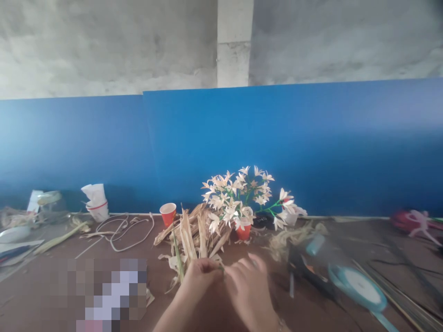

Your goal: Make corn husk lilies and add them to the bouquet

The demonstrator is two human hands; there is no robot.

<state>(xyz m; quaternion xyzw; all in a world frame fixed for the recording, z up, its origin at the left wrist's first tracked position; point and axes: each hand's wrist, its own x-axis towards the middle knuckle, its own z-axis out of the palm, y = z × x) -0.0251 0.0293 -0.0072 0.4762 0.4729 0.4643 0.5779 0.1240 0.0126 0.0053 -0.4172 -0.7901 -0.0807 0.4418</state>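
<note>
My left hand point(202, 275) and my right hand point(247, 281) are close together above the brown table point(152, 286). The fingers of both are closed in a pinch around something small and greenish between them, too small and blurred to name. Just beyond my left hand lies a pile of dry, tan husks point(190, 235), with a green strip at its near side. Behind my hands, many cream flowers point(230, 198) on green stems stand in a red cup point(243, 232).
An orange-red paper cup point(168, 215), a white cable point(133, 244) and a white cup with a red band point(98, 210) are at the back left. A teal ribbon roll point(360, 288) lies at the right, near dark tools and thin sticks. A blue panel point(277, 138) stands behind.
</note>
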